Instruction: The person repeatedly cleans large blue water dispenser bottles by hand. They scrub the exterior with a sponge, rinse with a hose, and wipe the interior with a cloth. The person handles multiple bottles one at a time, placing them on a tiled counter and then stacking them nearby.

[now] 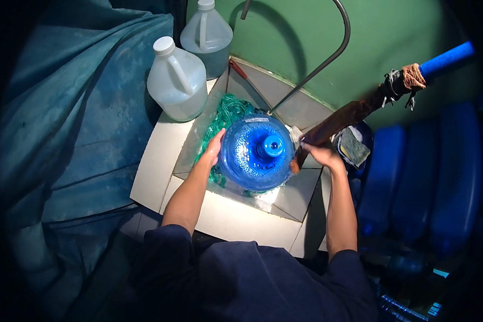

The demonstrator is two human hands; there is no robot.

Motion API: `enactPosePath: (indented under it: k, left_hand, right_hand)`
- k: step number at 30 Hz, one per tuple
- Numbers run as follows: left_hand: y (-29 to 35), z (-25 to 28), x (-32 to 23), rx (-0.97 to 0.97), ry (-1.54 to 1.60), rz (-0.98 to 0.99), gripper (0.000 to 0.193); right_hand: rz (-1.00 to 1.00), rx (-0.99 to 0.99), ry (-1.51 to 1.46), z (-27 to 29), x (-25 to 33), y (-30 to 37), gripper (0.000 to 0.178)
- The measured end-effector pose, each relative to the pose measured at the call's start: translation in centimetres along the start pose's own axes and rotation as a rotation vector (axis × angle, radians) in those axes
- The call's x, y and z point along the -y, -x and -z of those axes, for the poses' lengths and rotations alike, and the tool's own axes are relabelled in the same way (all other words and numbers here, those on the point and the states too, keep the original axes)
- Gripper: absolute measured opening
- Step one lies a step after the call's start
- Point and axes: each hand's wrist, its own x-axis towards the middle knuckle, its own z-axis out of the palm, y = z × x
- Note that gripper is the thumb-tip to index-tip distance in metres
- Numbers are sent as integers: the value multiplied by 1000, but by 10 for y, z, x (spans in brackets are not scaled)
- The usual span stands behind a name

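Observation:
A large clear blue water jug (247, 155) with a blue cap on its neck stands in a tiled basin (220, 207), seen from above. My left hand (214, 147) grips the jug's left side, its fingers running along the wall. To the right of the jug, my right hand (323, 153) is at the lower end of a dark brown pole (354, 119). Its fingers are blurred and partly lost against the pole. An orange-brown tip (294, 165) shows between that hand and the jug; I cannot make out what it belongs to.
Green netting (232, 107) lies in the basin behind and left of the jug. Two white-capped plastic jugs (178, 88) stand at the back left. A bent metal pipe (327, 60) arches over the basin. Blue containers (421, 177) stand at right; a blue-green curtain (86, 134) hangs left.

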Motion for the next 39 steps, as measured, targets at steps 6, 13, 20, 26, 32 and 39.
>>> enactPosePath:
  k: [6,13,20,26,32,39]
  left_hand:
    - [-37,-6,-23,-161,-67,-31,60]
    - [-45,-34,-58,-15,30,38,38]
    - [-18,-53,-78,127,-371,-25,41]
    - [45,-72,-88,205,-705,-435,59]
    - [105,-117,-41,-2,-1272,-970,134]
    - [101,-134,-17,-79,-1330,-1108,98]
  right_hand:
    - [428,185,-266,-18,16,-97,24]
    - [770,490,-366,-48,108,-122,25]
    - [675,304,-382,-40,66,-124,21]
    - [291,248,-192,-2,16,-93,16]
    - [180,-33,-171,-69,57,-28,41]
    - [-72,-66,252,-89,82,-22,43]
